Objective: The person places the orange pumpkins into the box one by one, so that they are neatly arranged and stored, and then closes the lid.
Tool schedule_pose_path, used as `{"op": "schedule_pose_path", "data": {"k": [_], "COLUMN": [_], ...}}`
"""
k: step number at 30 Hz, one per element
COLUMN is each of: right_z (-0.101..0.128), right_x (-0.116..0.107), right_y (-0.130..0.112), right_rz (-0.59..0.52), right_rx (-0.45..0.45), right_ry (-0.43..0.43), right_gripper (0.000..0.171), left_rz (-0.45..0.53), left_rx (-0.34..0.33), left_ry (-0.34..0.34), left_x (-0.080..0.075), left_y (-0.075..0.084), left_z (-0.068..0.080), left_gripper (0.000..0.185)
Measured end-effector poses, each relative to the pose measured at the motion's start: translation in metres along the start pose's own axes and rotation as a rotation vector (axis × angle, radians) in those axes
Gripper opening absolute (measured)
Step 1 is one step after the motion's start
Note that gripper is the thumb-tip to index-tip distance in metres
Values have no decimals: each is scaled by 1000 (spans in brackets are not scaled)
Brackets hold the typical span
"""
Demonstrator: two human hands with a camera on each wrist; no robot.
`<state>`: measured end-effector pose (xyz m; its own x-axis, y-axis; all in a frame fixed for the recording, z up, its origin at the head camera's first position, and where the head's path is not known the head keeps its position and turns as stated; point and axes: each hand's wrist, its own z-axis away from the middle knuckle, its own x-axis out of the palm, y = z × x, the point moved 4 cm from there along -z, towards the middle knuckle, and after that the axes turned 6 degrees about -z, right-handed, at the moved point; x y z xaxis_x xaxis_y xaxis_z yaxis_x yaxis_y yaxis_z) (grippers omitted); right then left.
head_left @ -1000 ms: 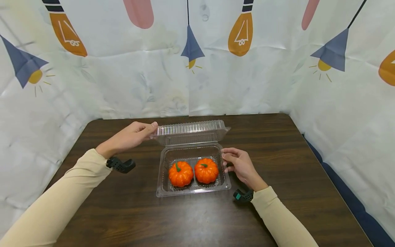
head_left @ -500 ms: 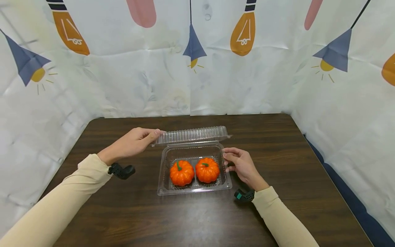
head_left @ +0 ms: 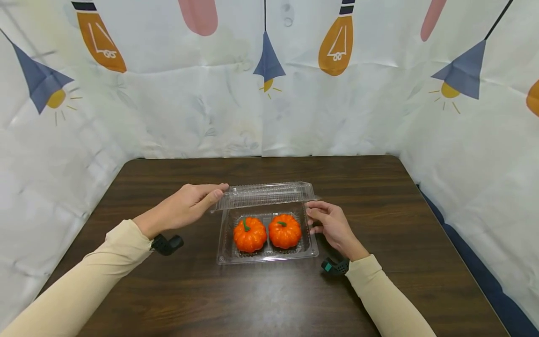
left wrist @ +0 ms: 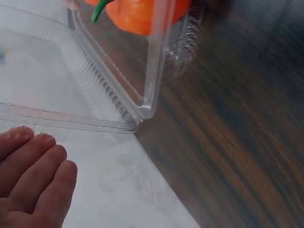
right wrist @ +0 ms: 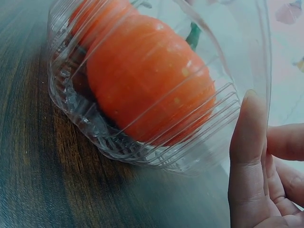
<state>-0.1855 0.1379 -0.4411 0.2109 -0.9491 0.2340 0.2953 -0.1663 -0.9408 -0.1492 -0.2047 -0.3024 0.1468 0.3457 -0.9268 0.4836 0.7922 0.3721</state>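
Observation:
A clear plastic clamshell container [head_left: 267, 258] sits mid-table with its hinged lid [head_left: 269, 194] partly raised at the back. Inside lie two small orange pumpkins, the left one [head_left: 250, 235] and the right one [head_left: 285, 231], both with green stems. My left hand [head_left: 185, 206] is at the lid's left edge, its fingers fairly straight; in the left wrist view the fingertips [left wrist: 45, 138] are right at the lid's rim. My right hand [head_left: 331, 228] pinches the tray's right rim between thumb [right wrist: 248, 142] and fingers, as the right wrist view shows.
The dark wooden table [head_left: 269, 299] carries the container. A white curtain [head_left: 202, 112] printed with lamps and bulbs stands behind and along both sides. Dark blue cloth [head_left: 467, 252] lies past the table's right edge. Each wrist wears a black band [head_left: 167, 245].
The lid has swung forward and down over the back of the tray, with my left hand moving right and toward me along with it. My right hand stays at the rim.

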Motion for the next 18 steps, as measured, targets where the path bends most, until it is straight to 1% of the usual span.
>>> {"op": "schedule_pose_path", "data": {"k": [8,11,15,18], "right_z": [-1,-1,0,0], "right_x": [0,0,0,0], "right_y": [0,0,1,0], "right_rz": [2,-4,-8,-11], "right_rx": [17,24,29,30], "right_ry": [14,21,21,20], "right_gripper": [36,35,41,48], "left_rz": [-85,-96,-117,-150], "left_rx": [46,59,74,86], "left_ry": [24,27,34,45], "left_x": [9,13,17,21], "left_y": [4,4,5,6], "left_z": [10,14,19,22], "left_gripper": [52,53,55,57]}}
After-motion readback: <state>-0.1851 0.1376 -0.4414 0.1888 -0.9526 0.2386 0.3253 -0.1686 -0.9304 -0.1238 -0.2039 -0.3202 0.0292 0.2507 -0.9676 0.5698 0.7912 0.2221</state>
